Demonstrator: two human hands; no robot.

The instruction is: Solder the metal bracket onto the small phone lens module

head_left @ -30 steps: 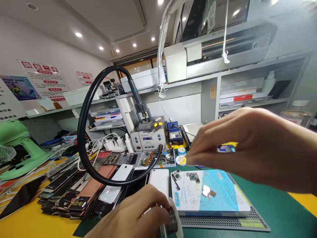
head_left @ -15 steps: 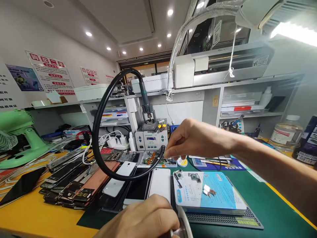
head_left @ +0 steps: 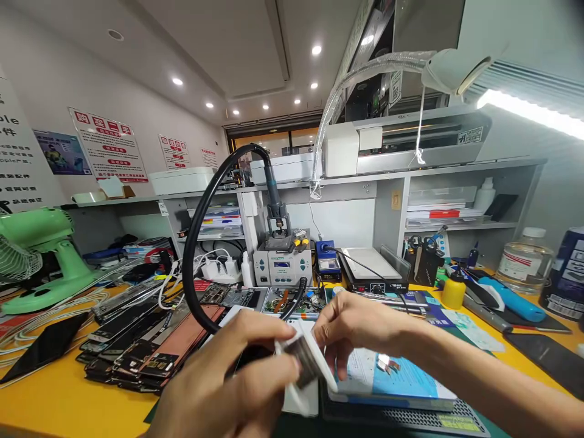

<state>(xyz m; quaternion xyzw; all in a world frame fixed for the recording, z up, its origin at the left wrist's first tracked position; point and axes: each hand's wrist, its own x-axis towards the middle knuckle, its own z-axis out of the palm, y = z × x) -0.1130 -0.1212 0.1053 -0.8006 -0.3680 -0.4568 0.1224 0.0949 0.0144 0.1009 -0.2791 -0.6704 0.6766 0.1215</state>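
Note:
My left hand (head_left: 228,383) is low in the middle of the view, gripping a small spool (head_left: 306,360) with white sides and a dark wound core, tilted up off the bench. My right hand (head_left: 360,328) comes in from the right, and its thumb and fingertips pinch at the spool's white rim. Just behind and below both hands lies a blue-and-white pad (head_left: 401,380) with small metal parts (head_left: 385,363) on it, resting on a black ribbed mat (head_left: 410,417).
A hot-air station (head_left: 283,264) with a looping black hose (head_left: 196,243) stands behind the hands. Stacked phone screens (head_left: 137,347) and a green fan (head_left: 36,255) fill the left. A yellow bottle (head_left: 450,292), blue tool (head_left: 511,301) and clear bottle (head_left: 524,261) sit on the right.
My left hand has lifted the spool from the bench's front edge. My right hand has drawn back from the rear of the bench and closed on the spool. The view has tilted up.

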